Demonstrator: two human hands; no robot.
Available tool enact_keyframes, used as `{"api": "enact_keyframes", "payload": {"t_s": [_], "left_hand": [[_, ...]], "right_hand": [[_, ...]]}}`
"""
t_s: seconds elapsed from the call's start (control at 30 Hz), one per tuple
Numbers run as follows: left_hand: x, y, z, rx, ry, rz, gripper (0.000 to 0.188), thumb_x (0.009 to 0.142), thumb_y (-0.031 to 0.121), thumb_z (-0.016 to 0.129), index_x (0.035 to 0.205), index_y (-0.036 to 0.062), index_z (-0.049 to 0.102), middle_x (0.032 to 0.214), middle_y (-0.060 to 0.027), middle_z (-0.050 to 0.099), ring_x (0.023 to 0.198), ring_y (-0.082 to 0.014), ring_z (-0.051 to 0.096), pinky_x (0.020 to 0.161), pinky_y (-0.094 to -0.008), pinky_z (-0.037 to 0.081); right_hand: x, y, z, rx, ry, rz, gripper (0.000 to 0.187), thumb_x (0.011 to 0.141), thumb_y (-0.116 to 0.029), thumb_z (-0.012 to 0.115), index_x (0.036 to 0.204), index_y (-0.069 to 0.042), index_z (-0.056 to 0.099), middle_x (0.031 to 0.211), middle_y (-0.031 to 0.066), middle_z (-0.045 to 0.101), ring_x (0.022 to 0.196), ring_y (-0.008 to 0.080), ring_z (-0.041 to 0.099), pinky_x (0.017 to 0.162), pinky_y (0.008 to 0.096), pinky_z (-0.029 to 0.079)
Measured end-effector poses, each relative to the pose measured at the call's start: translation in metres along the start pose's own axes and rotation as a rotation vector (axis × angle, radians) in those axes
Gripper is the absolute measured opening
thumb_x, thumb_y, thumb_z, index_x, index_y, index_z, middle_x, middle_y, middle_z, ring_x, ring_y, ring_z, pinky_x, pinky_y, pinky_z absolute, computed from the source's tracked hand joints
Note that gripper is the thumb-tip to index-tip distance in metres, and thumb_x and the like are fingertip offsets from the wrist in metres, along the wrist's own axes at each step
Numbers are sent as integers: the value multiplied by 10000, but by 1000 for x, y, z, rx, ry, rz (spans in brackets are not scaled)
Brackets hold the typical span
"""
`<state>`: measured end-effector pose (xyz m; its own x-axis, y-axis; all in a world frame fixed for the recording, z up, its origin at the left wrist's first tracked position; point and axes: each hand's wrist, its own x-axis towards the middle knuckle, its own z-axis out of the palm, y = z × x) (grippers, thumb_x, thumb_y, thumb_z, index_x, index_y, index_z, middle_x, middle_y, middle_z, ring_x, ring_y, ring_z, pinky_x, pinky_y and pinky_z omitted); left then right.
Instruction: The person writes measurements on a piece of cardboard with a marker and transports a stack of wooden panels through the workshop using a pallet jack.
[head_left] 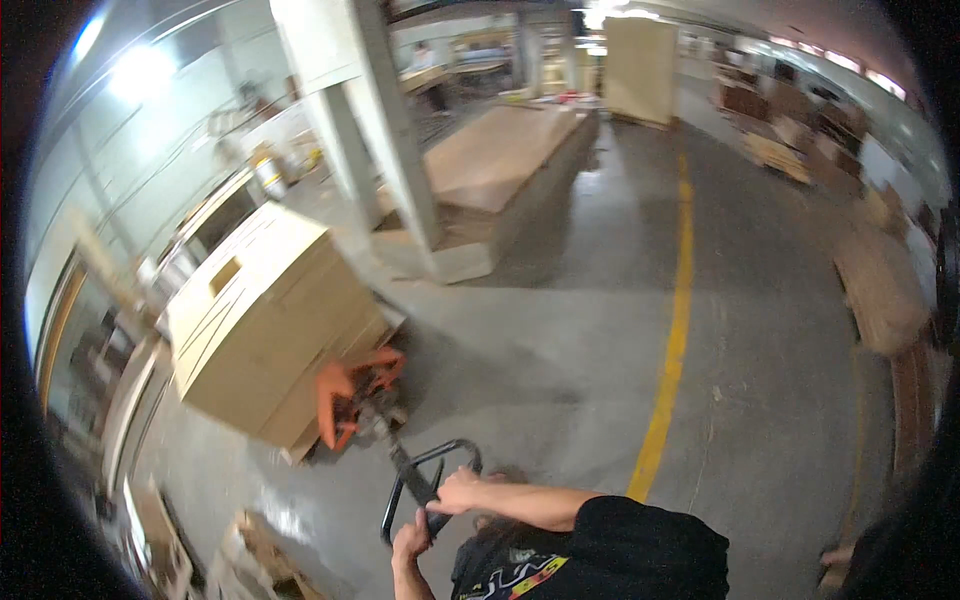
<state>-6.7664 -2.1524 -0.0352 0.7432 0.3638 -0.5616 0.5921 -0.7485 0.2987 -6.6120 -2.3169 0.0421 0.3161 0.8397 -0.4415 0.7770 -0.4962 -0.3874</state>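
Both hands are at the black loop handle of an orange pallet jack. My left hand closes on the near part of the handle. My right hand is wrapped round the handle's middle, its forearm reaching across from the right. From the handle, a dark shaft runs forward and left to the jack's orange body. Beyond it, a large stack of pale yellow-tan boards or flat boxes rests low on the jack, with an opening in its top. The jack's forks are hidden under the load.
A grey-white column stands ahead, beside a long low stack of brown sheets. A yellow floor line runs away on the right. Boards and panels line the right side. Crumpled cardboard lies near left. Farther off stands a tall tan stack.
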Motion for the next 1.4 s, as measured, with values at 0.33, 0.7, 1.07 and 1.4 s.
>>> {"api": "enact_keyframes", "payload": {"t_s": [0.33,0.7,1.07,1.4], "left_hand": [[-135,172,31,57,38,88,431,1010,357,359,1395,165,366,993,-267,680,927,-451,664,734,-526,539],[-270,270,-1,-497,-44,-8,788,965,714,192,1184,83,612,598,-46,522,479,-159,484,467,-302,417],[-428,347,33,-60,321,425,499,1028,274,446,1465,46,365,673,-74,549,542,-183,503,462,-344,414],[-626,530,254,-371,293,-10,822,953,694,317,661,-6,636,492,-144,522,476,-292,545,529,-439,440]], "right_hand": [[-170,65,-46,-125,-117,-97,762,955,-666,286,957,-69,760,989,181,722,1002,352,682,924,438,502],[-344,73,-123,30,64,-400,700,900,-631,459,723,-6,721,731,163,701,804,352,697,715,478,551],[-532,56,-115,270,311,-282,516,842,-552,594,886,-58,736,904,166,713,866,368,681,736,489,540],[-772,100,45,22,-18,-206,735,923,-652,397,869,-3,739,905,175,723,917,317,691,805,424,539]]}}
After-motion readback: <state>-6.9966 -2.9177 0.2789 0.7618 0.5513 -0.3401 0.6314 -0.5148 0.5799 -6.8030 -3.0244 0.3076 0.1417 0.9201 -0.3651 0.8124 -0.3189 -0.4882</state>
